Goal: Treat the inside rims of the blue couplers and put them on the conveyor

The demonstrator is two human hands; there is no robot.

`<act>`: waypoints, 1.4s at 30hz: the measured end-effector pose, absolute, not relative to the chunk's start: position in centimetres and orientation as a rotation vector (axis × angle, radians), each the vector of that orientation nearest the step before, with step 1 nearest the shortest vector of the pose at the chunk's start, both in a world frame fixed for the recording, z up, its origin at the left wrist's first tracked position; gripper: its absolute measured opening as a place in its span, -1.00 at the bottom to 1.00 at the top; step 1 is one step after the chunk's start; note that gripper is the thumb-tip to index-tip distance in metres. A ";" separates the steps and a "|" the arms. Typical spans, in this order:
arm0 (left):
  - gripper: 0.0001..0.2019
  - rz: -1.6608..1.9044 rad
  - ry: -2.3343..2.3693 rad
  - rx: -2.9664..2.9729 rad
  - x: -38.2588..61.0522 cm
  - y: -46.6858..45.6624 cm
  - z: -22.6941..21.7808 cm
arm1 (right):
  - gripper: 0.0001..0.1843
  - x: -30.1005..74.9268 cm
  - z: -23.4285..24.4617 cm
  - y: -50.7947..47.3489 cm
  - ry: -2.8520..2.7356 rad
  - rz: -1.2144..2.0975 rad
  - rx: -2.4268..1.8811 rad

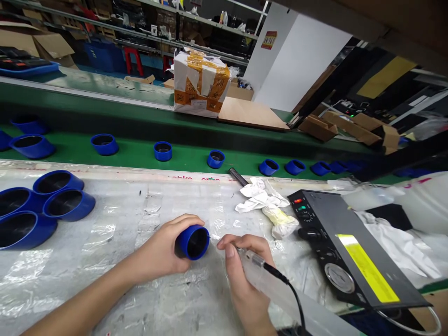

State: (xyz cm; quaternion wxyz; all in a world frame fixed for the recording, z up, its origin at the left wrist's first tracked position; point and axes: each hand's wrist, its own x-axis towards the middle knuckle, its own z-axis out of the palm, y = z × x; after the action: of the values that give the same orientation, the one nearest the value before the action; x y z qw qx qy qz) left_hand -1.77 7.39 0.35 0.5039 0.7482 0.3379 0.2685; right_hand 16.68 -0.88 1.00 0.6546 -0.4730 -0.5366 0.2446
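My left hand (171, 245) is wrapped round a blue round cup-like part (198, 242) with a dark inside, tilted so its opening faces right. In my right hand (247, 275) is a translucent dispensing syringe (276, 284), gripped between thumb and fingers, with a black cable or hose clipped along it. Its tip points toward the rim of the blue part, a small gap away; the very end is hard to make out. To the right lies a black dispenser box (350, 247) with lit switches, a knob and a round gauge.
Several more blue parts (70, 204) stand at the left of the plastic-covered table (115, 261). Others sit in a row on the green conveyor belt (136, 154). Crumpled white tissues (261, 196) lie before the dispenser. A taped carton (200, 84) stands beyond the belt.
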 end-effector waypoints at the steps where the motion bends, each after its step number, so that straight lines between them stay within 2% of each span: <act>1: -0.38 0.648 0.817 1.809 -1.8 7.4 0.4 | -0.90 16.7 1.0 -0.9 -1.219 0.559 -1.080; 16: -0.39 0.617 0.842 1.816 -1.7 7.4 0.6 | -0.88 16.3 1.1 -2.5 -1.151 0.635 -1.214; 42: -0.49 0.604 0.820 1.772 -1.7 7.5 1.3 | -0.85 14.1 2.0 -3.4 -1.251 0.714 -1.133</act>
State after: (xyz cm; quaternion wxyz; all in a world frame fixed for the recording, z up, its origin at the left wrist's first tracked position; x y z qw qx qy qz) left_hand -1.74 7.45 1.32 0.5218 0.7396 0.3422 0.2523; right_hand 14.07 -3.41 2.05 0.6088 -0.4904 -0.5415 0.3092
